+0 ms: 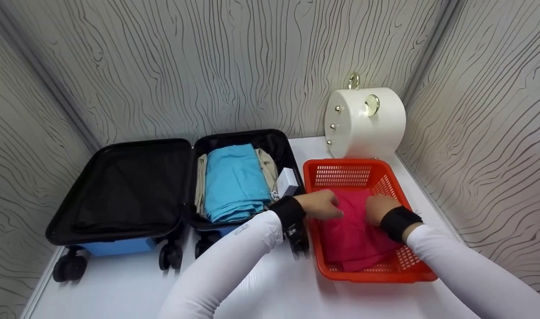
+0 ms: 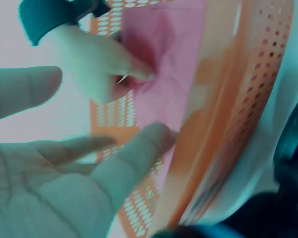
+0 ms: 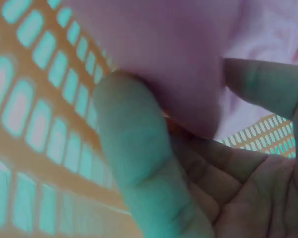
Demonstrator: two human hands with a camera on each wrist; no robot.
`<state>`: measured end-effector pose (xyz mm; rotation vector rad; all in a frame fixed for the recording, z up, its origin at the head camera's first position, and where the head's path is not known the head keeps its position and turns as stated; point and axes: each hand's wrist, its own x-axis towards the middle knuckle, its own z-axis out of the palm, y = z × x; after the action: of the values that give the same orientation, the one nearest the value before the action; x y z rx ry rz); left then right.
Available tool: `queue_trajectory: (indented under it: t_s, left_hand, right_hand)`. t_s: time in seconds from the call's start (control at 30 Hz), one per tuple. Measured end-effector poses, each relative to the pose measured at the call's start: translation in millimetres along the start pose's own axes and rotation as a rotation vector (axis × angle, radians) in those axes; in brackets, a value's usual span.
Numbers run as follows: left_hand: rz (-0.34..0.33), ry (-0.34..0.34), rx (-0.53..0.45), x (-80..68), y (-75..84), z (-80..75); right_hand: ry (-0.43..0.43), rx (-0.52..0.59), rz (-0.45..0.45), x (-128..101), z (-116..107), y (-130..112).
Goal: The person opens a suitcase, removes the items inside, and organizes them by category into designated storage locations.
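A folded pinkish-red cloth (image 1: 351, 239) lies in the orange-red plastic basket (image 1: 354, 277). At its right side my right hand (image 1: 379, 209) pinches the cloth's edge. In the right wrist view the thumb (image 3: 258, 82) presses one face of the cloth (image 3: 174, 59), with the fingers around the other side. My left hand (image 1: 320, 204) is over the basket's left rim, fingers loosely extended. The left wrist view has that left hand (image 2: 44, 193) spread beside the cloth (image 2: 169, 59), with nothing in its grasp.
Left of the basket lies an open black-lined suitcase (image 1: 128, 190), its right half holding folded blue cloth (image 1: 234, 181), beige cloth (image 1: 266, 165) and a white box (image 1: 287, 181). A white cylindrical case (image 1: 376, 124) stands behind the basket. Patterned walls (image 1: 199, 66) enclose the white surface.
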<state>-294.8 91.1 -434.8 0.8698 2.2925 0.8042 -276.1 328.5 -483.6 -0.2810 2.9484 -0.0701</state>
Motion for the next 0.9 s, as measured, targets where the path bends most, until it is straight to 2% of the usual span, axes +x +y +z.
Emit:
queue_trajectory:
  t_s: [0.1,0.2,0.3,0.43,0.6,0.73,0.83,0.9]
  left_hand:
    - [0.044,0.049,-0.121,-11.0,-8.8,-18.6]
    - [0.044,0.110,-0.215,-28.1,-24.4,-43.1]
    - [0.018,0.166,-0.251,-49.5,-44.7,-70.0]
    - [-0.031,0.222,-0.250,-82.8,-77.2,-102.6]
    - [-0.152,0.278,-0.234,-122.2,-120.9,-129.9]
    - [-0.296,0.301,-0.224,-137.0,-152.2,-138.5]
    - [-0.397,0.282,-0.221,-140.7,-168.9,-139.4]
    - [-0.440,0.260,-0.232,-142.5,-175.4,-138.3]
  right_hand:
    - [0.077,-0.008,0.016,8,-8,-9]
    - [0.111,0.022,0.041,20,-21,-22]
    - [0.133,0.070,0.047,30,-37,-37]
    - [0.213,0.167,0.027,39,-62,-61]
    - [0.252,0.355,-0.041,53,-87,-98]
    - [0.257,0.445,-0.082,67,-96,-126]
    - [0.179,0.567,-0.083,78,-95,-144]
    - [0.100,0.673,-0.078,86,-92,-153]
